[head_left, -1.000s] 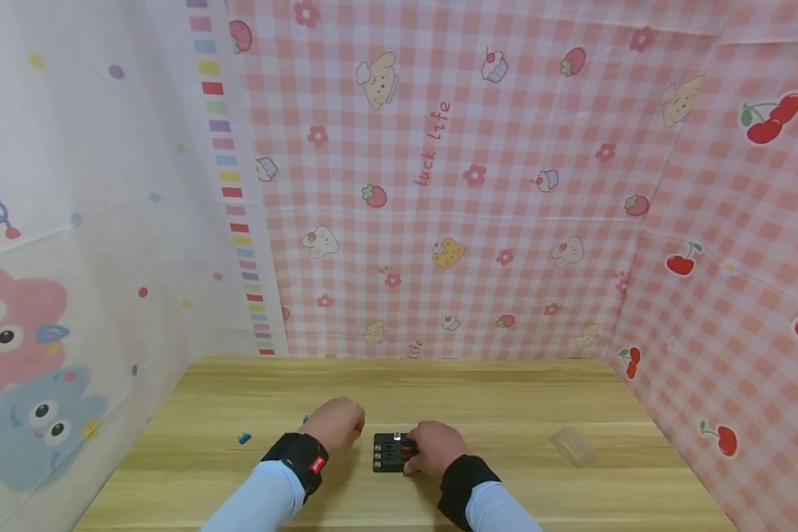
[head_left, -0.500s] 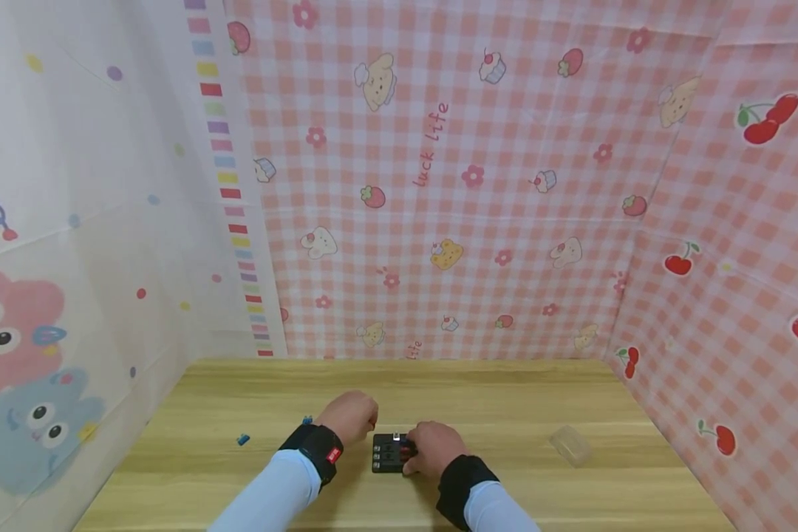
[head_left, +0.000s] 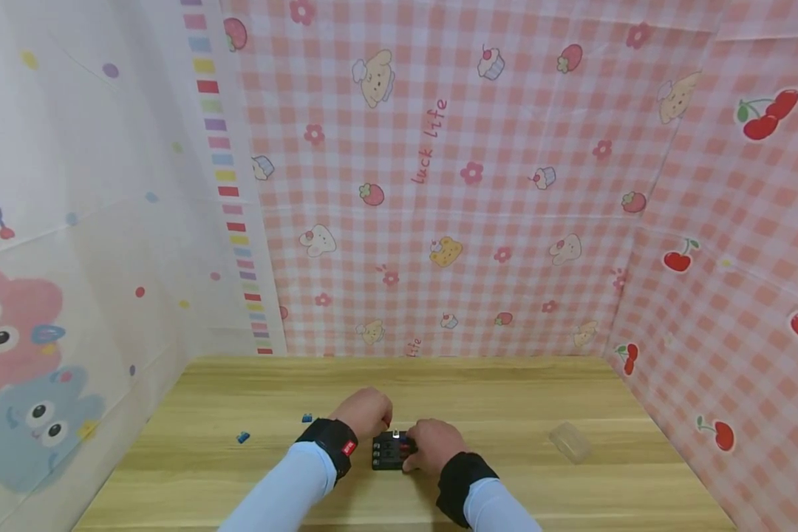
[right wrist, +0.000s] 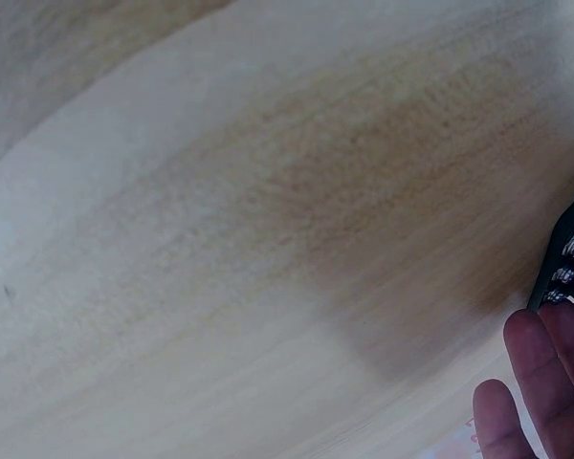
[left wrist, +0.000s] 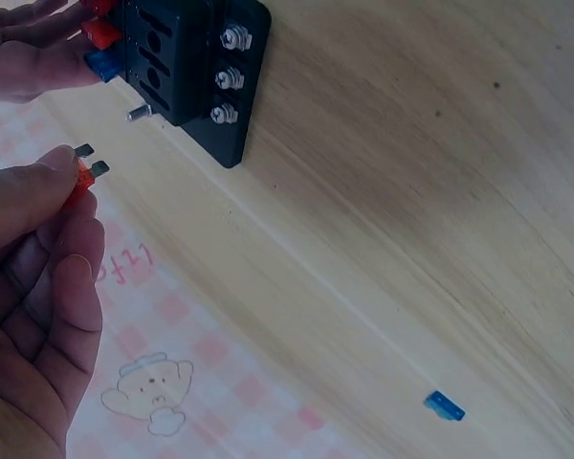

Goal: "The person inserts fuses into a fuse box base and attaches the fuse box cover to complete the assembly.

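Observation:
A black fuse box [head_left: 387,452] lies on the table in front of me. My right hand [head_left: 437,445] grips its right end, thumb at the near edge and fingers at the far side. In the left wrist view, red fuses [left wrist: 101,33] and a blue fuse [left wrist: 102,66] sit along one side of the box, near a metal stud [left wrist: 140,113]. Just off the box's far left corner, my left hand [head_left: 366,412] pinches an orange-red blade fuse [left wrist: 82,178] between thumb and forefinger, its two metal prongs pointing toward the box. In the right wrist view, only some fingertips [right wrist: 531,349] and the box's screw-lined edge show.
Two small blue fuses lie left of the hands, one blue fuse [head_left: 242,437] farther out and another blue fuse [head_left: 307,418] nearer. A clear plastic cover [head_left: 570,442] rests on the wooden table [head_left: 505,391] at the right. Patterned cloth [head_left: 439,222] walls stand around the table.
My left hand has moved right, up to the fuse box, uncovering the nearer blue fuse on the table. The right hand has stayed on the box.

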The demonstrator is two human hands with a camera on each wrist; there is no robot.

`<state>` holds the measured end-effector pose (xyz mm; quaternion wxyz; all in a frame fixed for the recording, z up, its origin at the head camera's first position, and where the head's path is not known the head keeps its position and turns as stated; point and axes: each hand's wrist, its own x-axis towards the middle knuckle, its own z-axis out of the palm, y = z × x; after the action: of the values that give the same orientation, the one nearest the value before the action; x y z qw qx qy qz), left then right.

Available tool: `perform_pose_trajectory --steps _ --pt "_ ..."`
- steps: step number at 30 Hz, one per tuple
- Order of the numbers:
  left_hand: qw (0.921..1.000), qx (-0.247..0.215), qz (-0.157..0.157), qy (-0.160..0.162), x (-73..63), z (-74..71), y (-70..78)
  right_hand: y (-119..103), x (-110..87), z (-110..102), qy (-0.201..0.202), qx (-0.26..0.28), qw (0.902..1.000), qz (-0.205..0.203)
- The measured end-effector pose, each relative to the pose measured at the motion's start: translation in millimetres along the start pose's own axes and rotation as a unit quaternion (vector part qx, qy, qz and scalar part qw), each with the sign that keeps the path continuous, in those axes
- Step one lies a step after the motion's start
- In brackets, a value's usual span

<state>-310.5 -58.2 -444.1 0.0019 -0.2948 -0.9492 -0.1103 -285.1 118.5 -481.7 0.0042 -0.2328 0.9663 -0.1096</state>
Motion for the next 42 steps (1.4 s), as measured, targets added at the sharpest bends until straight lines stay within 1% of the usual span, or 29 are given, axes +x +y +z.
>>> perform_pose_trajectory --steps 6,13,22,28,35,38,42 --pt "0.9999 0.004 0.007 -0.006 4.1 7.4 0.5 0 -0.5 0 0.007 0.001 0.9999 -0.007" --pt "0.9999 0.006 0.01 -0.008 6.6 16.4 -1.1 0 1.0 -1 0.0 0.012 0.9999 -0.003" --pt "0.9998 0.003 -0.006 -0.019 5.6 19.2 -0.2 1 2.4 0 -0.005 0.015 0.9999 0.002" --pt "0.9999 0.004 0.005 -0.011 4.7 21.9 1.3 2 1.7 1 0.003 0.014 0.9999 -0.001" --pt "0.9994 0.029 0.021 0.0 3.9 25.5 4.0 4 0.4 3 0.02 0.008 0.9996 -0.015" --pt "0.9994 0.03 0.019 0.002 4.0 26.2 4.6 5 0.1 3 0.021 0.009 0.9996 -0.017" --pt "0.9995 0.026 0.015 -0.004 5.0 27.0 4.7 5 0.0 3 0.017 0.009 0.9997 -0.017"
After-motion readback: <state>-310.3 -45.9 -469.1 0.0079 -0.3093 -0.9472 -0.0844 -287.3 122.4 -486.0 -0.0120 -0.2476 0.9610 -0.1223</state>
